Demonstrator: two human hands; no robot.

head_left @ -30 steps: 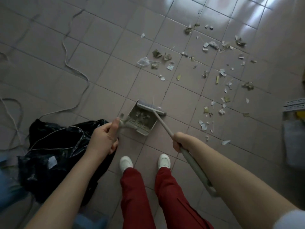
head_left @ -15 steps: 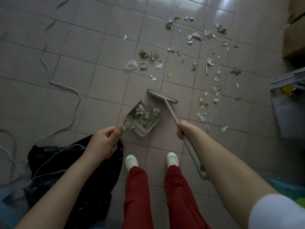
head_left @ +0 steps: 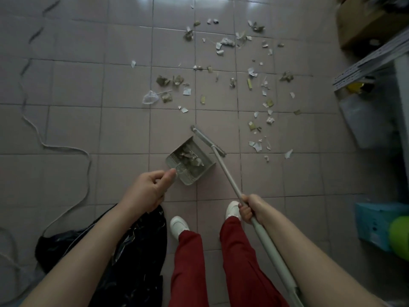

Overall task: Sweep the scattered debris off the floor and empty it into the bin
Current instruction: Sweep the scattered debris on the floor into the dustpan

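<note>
Scattered paper and leaf debris [head_left: 243, 80] lies across the grey tiled floor [head_left: 88, 129], upper centre of frame. Grey plastic dustpan [head_left: 191, 161], mid-frame, holds some scraps; left hand [head_left: 147, 191] clamped on its handle. Right hand [head_left: 251, 209] wrapped around grey long-handled broom [head_left: 223, 167], head just right of the pan. Black plastic bin bag [head_left: 137, 258] lower left, beside red trousers [head_left: 192, 267].
</note>
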